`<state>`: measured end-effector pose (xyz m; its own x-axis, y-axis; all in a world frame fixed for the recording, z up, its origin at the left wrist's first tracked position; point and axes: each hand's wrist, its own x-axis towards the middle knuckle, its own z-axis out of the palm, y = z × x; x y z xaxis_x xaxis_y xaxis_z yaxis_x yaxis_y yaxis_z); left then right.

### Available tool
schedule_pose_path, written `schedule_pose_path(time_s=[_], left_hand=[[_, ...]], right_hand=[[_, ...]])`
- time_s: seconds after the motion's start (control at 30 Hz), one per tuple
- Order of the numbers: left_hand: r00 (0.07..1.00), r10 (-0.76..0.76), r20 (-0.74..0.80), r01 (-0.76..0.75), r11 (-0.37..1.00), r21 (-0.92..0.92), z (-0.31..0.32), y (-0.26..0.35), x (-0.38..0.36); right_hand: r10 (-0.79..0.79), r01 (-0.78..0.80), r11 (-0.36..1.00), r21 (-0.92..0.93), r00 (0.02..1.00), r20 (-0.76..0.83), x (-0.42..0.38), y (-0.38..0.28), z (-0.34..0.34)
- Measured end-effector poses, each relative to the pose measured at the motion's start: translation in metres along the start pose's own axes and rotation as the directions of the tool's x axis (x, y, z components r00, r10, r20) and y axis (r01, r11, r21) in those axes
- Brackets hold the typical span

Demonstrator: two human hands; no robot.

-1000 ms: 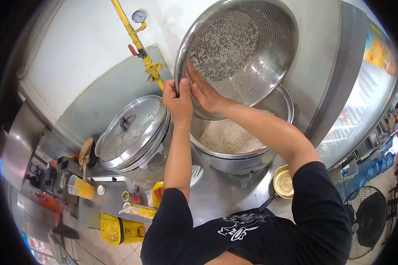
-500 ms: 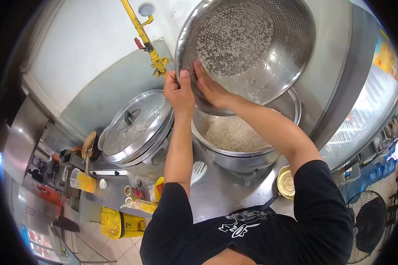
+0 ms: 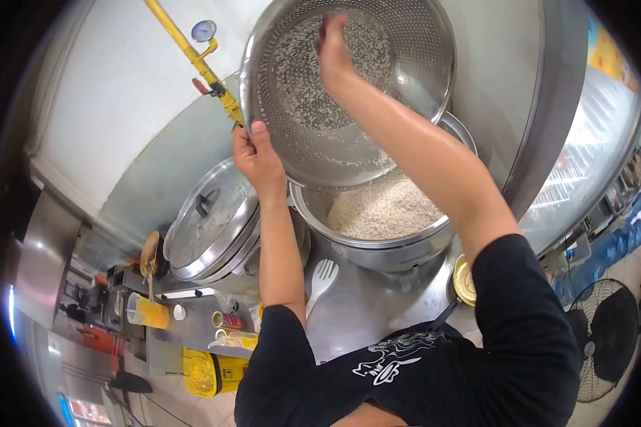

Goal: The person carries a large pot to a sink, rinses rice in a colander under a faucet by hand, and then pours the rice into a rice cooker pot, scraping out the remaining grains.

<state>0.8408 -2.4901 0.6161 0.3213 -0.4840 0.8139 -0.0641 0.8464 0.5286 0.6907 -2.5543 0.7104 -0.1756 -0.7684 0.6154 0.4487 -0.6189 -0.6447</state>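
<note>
A large perforated metal colander [image 3: 424, 78] is tilted over a wide pot [image 3: 384, 249], with grains of rice stuck to its inner surface. My left hand [image 3: 260, 160] is closed on the colander's left rim, thumb on the inside. Inside the colander, my right hand [image 3: 335, 53] is raised near the rice-covered bottom; its fingers are together and slightly blurred, and whether they touch the metal is unclear. Below, a mound of rice [image 3: 384, 206] lies in the pot.
To the left stands a lidded pot [image 3: 214, 213]. A white slotted spoon [image 3: 322, 281] lies on the metal counter [image 3: 356, 309]. Yellow gas pipe [image 3: 185, 46] runs along the wall. A handled pan [image 3: 464, 280] is at right, a fan [image 3: 602, 341] beyond, and an orange-filled jug [image 3: 148, 312] at left.
My right hand has moved up from the colander's lower left side to its bottom area. The view has shifted, and the colander and my left hand appear further left.
</note>
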Motion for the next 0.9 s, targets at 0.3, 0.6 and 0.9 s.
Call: schedule_pose_path(time_s=[0.3,0.6,0.9], left_hand=[[0.994,-0.106,0.038,0.111,0.977,-0.181,0.005,0.013,0.008],[0.995,-0.091,0.030,0.096,0.960,-0.263,-0.004,0.013,0.012],[0.997,-0.043,0.068,0.044,0.999,-0.021,0.008,0.008,-0.014]], right_hand=[[-0.086,0.017,0.976,0.219,0.947,0.309,-0.060,-0.004,0.058],[0.693,-0.037,0.380,-0.924,0.673,0.258,-0.090,0.035,-0.048],[-0.116,0.149,0.983,0.111,0.958,-0.263,0.001,-0.045,0.008]])
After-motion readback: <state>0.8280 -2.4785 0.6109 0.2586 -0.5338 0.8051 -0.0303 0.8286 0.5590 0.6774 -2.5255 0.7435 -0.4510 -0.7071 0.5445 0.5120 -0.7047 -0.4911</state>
